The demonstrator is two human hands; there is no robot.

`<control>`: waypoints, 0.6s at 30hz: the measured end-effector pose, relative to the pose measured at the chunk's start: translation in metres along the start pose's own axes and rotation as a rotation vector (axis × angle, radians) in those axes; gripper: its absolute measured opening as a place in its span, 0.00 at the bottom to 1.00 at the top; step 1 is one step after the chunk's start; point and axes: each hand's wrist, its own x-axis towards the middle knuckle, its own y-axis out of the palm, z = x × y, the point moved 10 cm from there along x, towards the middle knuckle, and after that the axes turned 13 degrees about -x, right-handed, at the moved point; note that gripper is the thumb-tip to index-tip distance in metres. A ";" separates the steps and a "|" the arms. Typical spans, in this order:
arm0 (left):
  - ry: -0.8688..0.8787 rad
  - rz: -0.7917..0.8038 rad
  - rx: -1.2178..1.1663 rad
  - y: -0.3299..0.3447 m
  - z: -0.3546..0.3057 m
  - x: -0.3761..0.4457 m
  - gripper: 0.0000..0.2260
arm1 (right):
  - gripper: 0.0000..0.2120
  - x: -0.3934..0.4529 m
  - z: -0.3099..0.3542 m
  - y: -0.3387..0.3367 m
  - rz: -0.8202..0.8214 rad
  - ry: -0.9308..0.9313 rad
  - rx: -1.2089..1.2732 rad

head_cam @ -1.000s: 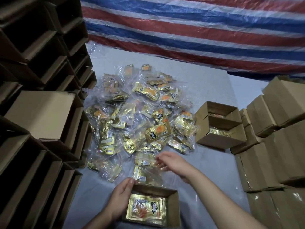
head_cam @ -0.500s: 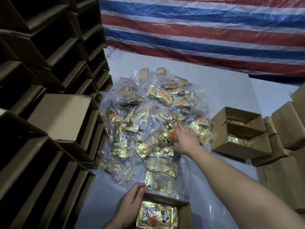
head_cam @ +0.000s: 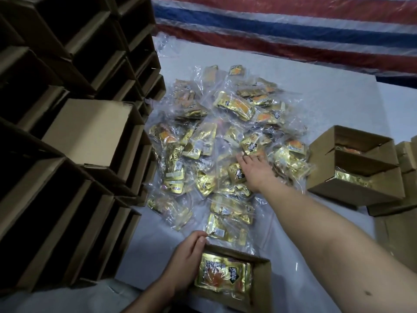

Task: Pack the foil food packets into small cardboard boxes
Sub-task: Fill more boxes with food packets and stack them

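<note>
A heap of gold foil packets [head_cam: 228, 141] in clear wrap lies spread over the middle of the white table. My right hand [head_cam: 253, 170] reaches into the heap's right side, fingers lying over a gold packet [head_cam: 236, 175]; whether they grip it cannot be told. Close to me stands a small open cardboard box [head_cam: 262, 283] with a gold packet [head_cam: 222, 275] lying flat inside. My left hand [head_cam: 186, 260] holds that box by its left wall, fingers curled over the rim.
Stacked empty cardboard boxes [head_cam: 74, 136] form a wall along the left. At the right stands an open box [head_cam: 352, 190] holding foil packets, with more closed boxes [head_cam: 406, 154] behind it. A red, white and blue striped tarp [head_cam: 282, 30] hangs at the back.
My right hand has moved from just beyond the near box out into the heap and now lies on its right side. The left hand stays on the box.
</note>
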 end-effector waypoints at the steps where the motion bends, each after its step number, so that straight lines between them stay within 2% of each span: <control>1: 0.002 0.002 -0.004 0.001 0.000 0.000 0.10 | 0.51 0.002 0.001 -0.001 -0.020 0.007 -0.011; 5: -0.019 0.004 -0.028 0.000 0.003 0.002 0.10 | 0.45 0.004 0.003 -0.005 -0.066 0.000 -0.077; 10: -0.036 -0.013 -0.034 -0.002 0.007 0.003 0.10 | 0.27 -0.004 0.000 -0.007 -0.119 0.006 -0.033; 14: -0.044 0.003 -0.016 -0.001 0.008 0.001 0.09 | 0.22 -0.020 -0.005 -0.013 -0.155 -0.007 0.000; 18: -0.047 0.022 0.014 -0.003 0.010 -0.001 0.07 | 0.19 -0.042 -0.015 -0.016 -0.156 0.035 0.145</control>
